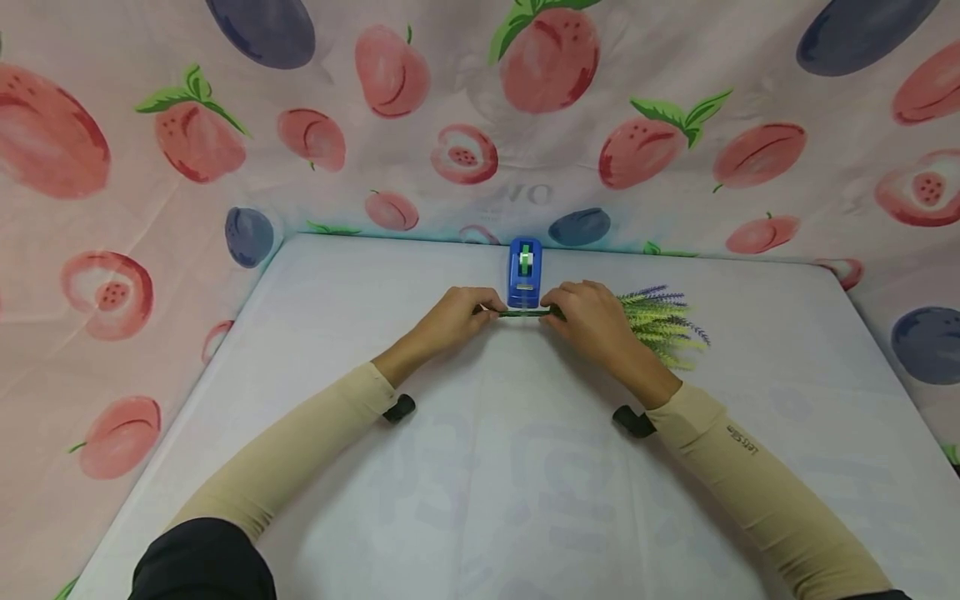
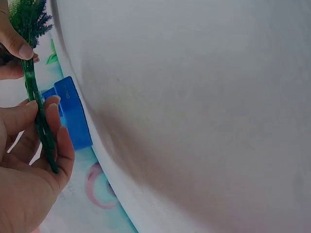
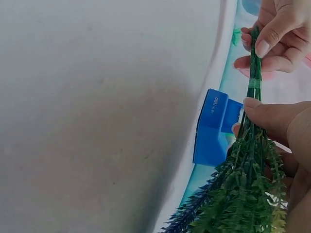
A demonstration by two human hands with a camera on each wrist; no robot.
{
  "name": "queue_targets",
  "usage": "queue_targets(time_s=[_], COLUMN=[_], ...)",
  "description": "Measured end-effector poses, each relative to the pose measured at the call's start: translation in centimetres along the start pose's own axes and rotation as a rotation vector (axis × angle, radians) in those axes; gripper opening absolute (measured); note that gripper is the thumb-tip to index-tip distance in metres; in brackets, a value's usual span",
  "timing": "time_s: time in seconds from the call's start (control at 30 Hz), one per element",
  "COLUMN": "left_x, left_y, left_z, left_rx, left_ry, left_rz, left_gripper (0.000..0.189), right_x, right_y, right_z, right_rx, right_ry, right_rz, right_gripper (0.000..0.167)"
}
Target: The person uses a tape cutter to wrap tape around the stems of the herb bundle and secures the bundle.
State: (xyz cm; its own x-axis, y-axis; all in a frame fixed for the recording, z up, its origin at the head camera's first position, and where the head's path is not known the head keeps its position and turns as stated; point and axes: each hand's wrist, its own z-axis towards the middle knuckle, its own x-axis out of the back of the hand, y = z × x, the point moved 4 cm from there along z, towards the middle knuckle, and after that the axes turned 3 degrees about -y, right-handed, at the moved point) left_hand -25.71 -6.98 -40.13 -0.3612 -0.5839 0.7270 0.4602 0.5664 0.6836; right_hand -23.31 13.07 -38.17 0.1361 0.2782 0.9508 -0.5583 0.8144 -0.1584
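Both hands hold a bunch of artificial lavender-like sprigs (image 1: 663,327), level above the white table. My left hand (image 1: 455,319) pinches the bare green stems (image 2: 44,131) near their cut ends, thumb against fingers. Closer to the leafy heads, my right hand (image 1: 595,327) grips the stems between thumb and fingers. The green and purple heads spread out beyond it to the right. A shiny, clear-looking band of tape (image 3: 254,83) lies across the stems between the hands. Just behind the stems stands a blue tape dispenser (image 1: 524,296); whether tape still joins them I cannot tell.
The white-covered table (image 1: 487,467) ends just behind the dispenser. Beyond that edge hangs a fruit-print cloth (image 1: 465,83), which also runs down the left side. Dark camera mounts (image 1: 634,422) stick out from the wrists beneath the beige sleeves.
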Motion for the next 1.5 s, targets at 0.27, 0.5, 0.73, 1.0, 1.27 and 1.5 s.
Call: queue_targets(time_s=[0.27, 0.5, 0.73, 1.0, 1.27, 1.5], left_x=[0.02, 0.08, 0.13, 0.24, 0.09, -0.07], left_y=[0.01, 0.15, 0.34, 0.19, 0.07, 0.05], left_z=[0.31, 0.28, 0.23, 0.13, 0.55, 0.65], left_rx=[-0.012, -0.026, -0.038, -0.016, -0.007, -0.007], left_ry=[0.004, 0.004, -0.004, -0.016, -0.014, -0.011], left_rz=[0.062, 0.065, 0.096, 0.112, 0.163, 0.186], left_gripper=[0.018, 0.016, 0.019, 0.02, 0.022, 0.025], right_x=[0.03, -0.13, -0.53, -0.75, -0.61, -0.53], right_y=[0.02, 0.07, 0.27, 0.37, 0.45, 0.51], right_z=[0.1, 0.33, 0.73, 0.81, 0.4, 0.51], right_rx=[0.023, 0.009, -0.043, -0.02, 0.011, 0.008], right_ry=[0.023, -0.017, -0.058, -0.041, -0.023, -0.024], right_rz=[0.012, 0.003, -0.029, -0.074, -0.066, -0.081], right_gripper=[0.015, 0.016, 0.024, 0.02, 0.02, 0.025])
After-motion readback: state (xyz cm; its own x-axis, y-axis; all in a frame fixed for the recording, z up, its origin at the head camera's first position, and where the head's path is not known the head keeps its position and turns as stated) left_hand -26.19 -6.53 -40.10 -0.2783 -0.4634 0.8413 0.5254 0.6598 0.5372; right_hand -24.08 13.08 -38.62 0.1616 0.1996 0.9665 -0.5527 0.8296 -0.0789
